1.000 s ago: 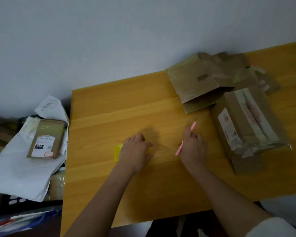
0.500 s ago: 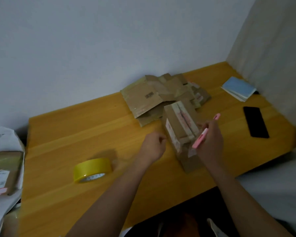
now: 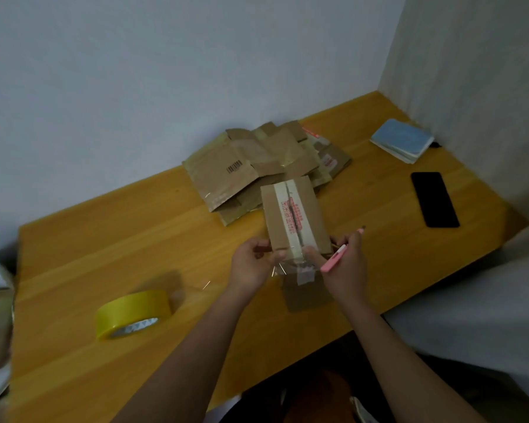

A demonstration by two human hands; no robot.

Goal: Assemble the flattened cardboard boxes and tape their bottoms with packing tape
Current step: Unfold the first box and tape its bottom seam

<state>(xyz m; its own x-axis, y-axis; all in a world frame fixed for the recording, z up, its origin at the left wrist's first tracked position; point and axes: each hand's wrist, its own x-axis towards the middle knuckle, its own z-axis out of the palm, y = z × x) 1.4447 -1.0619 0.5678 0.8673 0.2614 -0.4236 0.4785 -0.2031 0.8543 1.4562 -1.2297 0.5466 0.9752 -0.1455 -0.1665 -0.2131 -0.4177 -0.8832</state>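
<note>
Gripping the near end of a box (image 3: 293, 215), both hands work over the middle of a wooden table (image 3: 104, 239). The left hand (image 3: 251, 264) has its fingers curled round the box's near left corner, thumb on the top face. The right hand (image 3: 344, 267) pinches the near right edge while a pink cutter (image 3: 336, 259) lies clamped between its fingers, pointing up and to the right. The box is folded flat, tilted up off the table at its near end, with a strip of pale tape bearing red print running along its top seam; whether anything is inside cannot be told. Loose clear tape hangs from its near end between the two hands.

Behind the box, against the wall, lies a pile (image 3: 257, 166) of flattened cardboard boxes, one showing a barcode. The far end of the held box overlaps this pile. A tape roll (image 3: 133, 314), yellow, stands tilted on the table well to the left of the hands.

To the right lie a phone (image 3: 435, 199), face dark, and beyond it near the corner a blue notebook (image 3: 403, 140). At the left edge of the view, off the table, more parcels show, blurred.
</note>
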